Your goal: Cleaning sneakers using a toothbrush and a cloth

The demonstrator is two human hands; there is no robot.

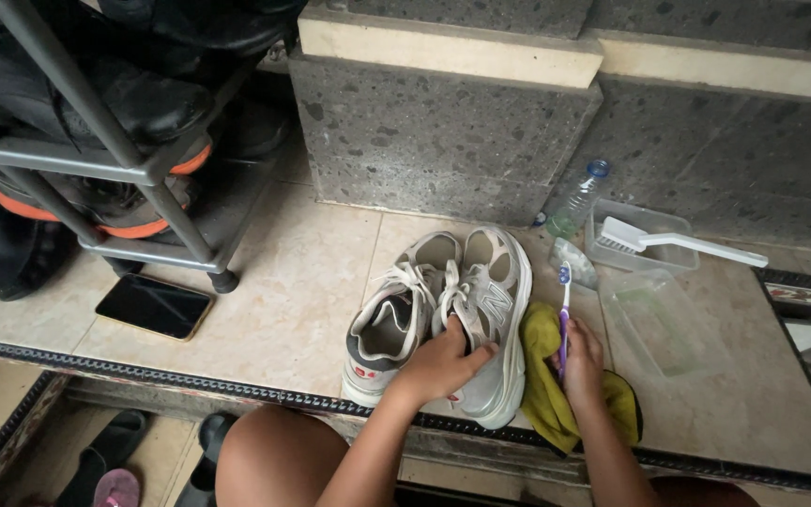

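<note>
Left hand (443,361) grips the grey mesh-and-suede sneaker (492,324) at its tongue on the beige tiled floor (283,300), likely light, pliable; right hand (582,361) closed around a purple toothbrush (564,314) over a yellow-green soft cloth (544,385).

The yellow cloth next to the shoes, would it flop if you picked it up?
Probably yes. The yellow cloth lies crumpled and folded, draping over the step's edge, so it looks soft and floppy. It seems thin, so likely light. It shouldn't roll or tip.

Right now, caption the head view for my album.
Left hand grips a grey sneaker; right hand holds a toothbrush over a yellow cloth.
</note>
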